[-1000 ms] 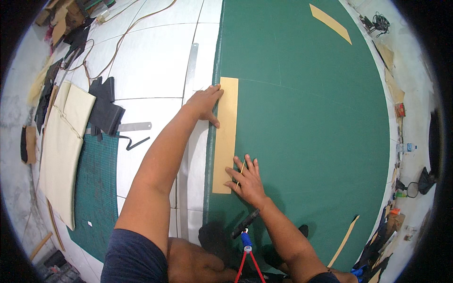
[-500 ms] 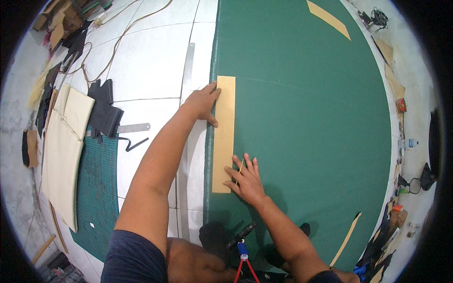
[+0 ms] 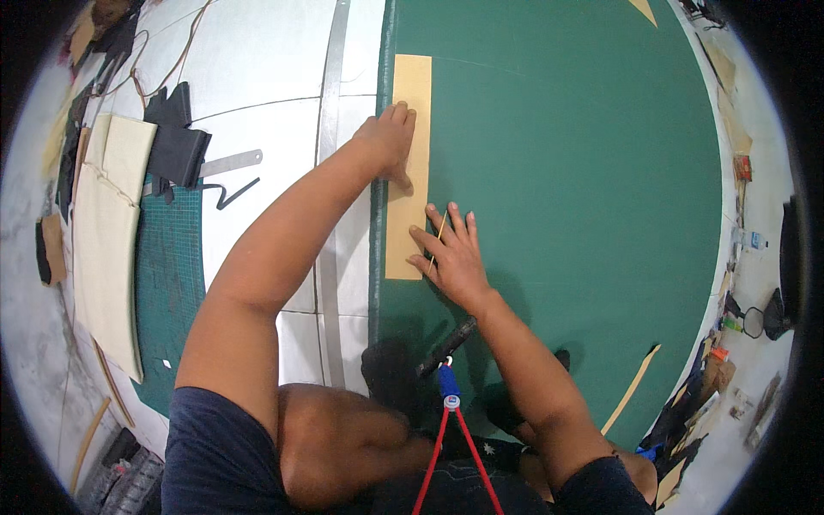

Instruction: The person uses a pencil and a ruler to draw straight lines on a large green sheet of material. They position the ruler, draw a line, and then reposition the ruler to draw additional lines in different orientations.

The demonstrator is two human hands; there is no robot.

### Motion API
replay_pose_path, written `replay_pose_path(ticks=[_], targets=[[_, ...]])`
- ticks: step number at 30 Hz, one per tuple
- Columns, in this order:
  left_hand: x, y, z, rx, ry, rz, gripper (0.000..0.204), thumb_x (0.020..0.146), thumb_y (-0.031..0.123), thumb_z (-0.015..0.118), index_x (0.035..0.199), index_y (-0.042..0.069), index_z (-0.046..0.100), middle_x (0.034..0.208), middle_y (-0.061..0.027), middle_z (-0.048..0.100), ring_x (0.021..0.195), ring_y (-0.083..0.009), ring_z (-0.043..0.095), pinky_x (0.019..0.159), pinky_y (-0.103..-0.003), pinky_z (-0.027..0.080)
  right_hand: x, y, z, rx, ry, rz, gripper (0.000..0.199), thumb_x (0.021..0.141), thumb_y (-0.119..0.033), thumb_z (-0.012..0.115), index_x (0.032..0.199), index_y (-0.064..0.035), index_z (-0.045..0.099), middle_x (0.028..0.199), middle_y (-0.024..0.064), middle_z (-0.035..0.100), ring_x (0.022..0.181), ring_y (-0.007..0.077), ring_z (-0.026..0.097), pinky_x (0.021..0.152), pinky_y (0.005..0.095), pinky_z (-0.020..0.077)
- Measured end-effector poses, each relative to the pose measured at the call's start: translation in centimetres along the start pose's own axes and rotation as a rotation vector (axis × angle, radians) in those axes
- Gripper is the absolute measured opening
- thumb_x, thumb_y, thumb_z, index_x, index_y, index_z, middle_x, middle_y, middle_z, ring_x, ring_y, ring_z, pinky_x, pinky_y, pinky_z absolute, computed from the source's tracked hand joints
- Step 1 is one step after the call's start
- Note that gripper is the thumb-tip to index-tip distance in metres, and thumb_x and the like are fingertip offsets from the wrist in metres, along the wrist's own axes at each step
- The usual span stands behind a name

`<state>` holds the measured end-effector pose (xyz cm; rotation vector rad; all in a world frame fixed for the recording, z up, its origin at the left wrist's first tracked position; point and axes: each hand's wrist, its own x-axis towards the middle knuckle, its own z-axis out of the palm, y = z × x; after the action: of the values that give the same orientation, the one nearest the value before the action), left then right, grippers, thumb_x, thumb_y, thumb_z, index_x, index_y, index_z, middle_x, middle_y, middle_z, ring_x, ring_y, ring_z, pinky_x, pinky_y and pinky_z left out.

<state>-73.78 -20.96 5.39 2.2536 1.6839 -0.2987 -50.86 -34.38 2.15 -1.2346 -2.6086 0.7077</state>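
A long tan cardboard strip (image 3: 419, 176) lies lengthwise near the left edge of a spread green fabric (image 3: 584, 180). My left hand (image 3: 388, 142) reaches over that edge and rests on the strip's left side, fingers stretched out and pressing flat. Toward the strip's near end, my right hand (image 3: 459, 262) spreads its fingers, with the thumb and index fingertip on the strip's right edge. A thin yellowish stick (image 3: 442, 225) is held between the fingers of this hand; its exact kind is unclear.
A long metal ruler (image 3: 329, 283) lies on the white tiles left of the fabric. Farther left are a shorter ruler (image 3: 232, 163), black scraps (image 3: 176, 142), a folded cream cloth (image 3: 112, 240) and a green cutting mat (image 3: 167, 292). A narrow tan strip (image 3: 631, 390) lies at the near right.
The view has shifted, so everything sits higher in the picture. My left hand has slid nearer along the cardboard strip and farther onto it. My right hand keeps its place by the near end.
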Motion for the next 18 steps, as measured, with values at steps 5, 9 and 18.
replay_pose_path(ticks=[5,9,18], targets=[[0.4,1.3,-1.7,0.117,-0.168,-0.056,0.143,0.049,0.051,0.100,0.155,-0.010,0.026,0.161,-0.0277,0.031,0.151,-0.0374,0.032,0.116,-0.048,0.040,0.4,0.1,-0.5,-0.032,-0.017,-0.014,0.048,0.094,-0.041,0.068,0.137,-0.0194,0.064,0.158,0.0148,0.044,0.149,0.0451,0.033,0.121,0.0658,0.0210],[0.0,1.4,-1.3,0.134,-0.141,-0.071,0.146,0.047,0.052,0.101,0.155,-0.009,0.025,0.163,-0.0254,0.029,0.151,-0.0371,0.033,0.117,-0.050,0.039,2.3,0.6,-2.9,0.187,0.036,0.141,0.041,0.100,-0.030,0.061,0.136,-0.0116,0.060,0.141,0.0190,0.058,0.133,0.0420,0.051,0.115,0.0576,0.0339],[0.8,2.1,-1.0,0.156,-0.109,-0.090,0.151,0.045,0.053,0.101,0.159,-0.004,0.022,0.166,-0.0226,0.026,0.152,-0.0368,0.031,0.121,-0.060,0.028,16.6,7.7,-6.5,0.410,0.362,0.284,0.032,0.105,-0.024,0.053,0.126,-0.0016,0.064,0.118,0.0238,0.068,0.110,0.0414,0.064,0.095,0.0462,0.0505]])
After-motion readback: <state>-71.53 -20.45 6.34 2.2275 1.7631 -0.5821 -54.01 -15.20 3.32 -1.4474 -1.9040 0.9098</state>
